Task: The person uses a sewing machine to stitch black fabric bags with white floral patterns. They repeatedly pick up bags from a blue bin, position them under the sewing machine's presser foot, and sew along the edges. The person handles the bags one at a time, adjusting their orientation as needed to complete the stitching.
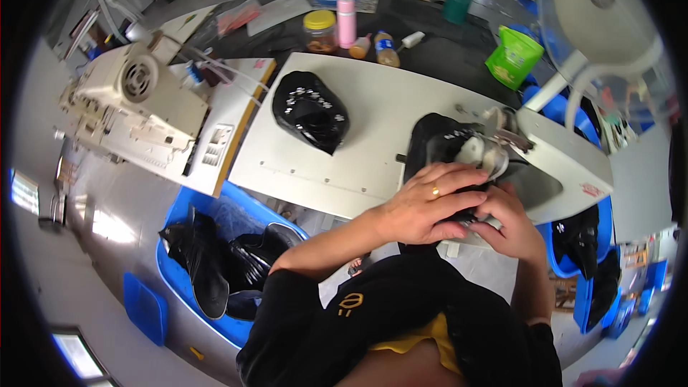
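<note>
A black boot upper [428,136] with small silvery ornaments lies under the round metal wheels [490,154] of a white machine [570,161] at the right. My left hand [430,201], a gold-coloured ring on one finger, presses on the upper from the left, its fingers bent over it. Close against it, my right hand [510,223] grips the near edge with thumb and fingers. The stretch of material between the two hands is mostly hidden. Another black upper [309,111] with a row of silvery ornaments rests on the white tabletop [287,172], left of my hands.
A sewing machine [136,97] stands on the table at the left. Below, a blue tub [172,244] holds several black boot pieces. More blue bins [566,269] are at the right. Behind stand a yellow-lidded jar [319,31], a pink flask [346,21] and a green pouch [514,57].
</note>
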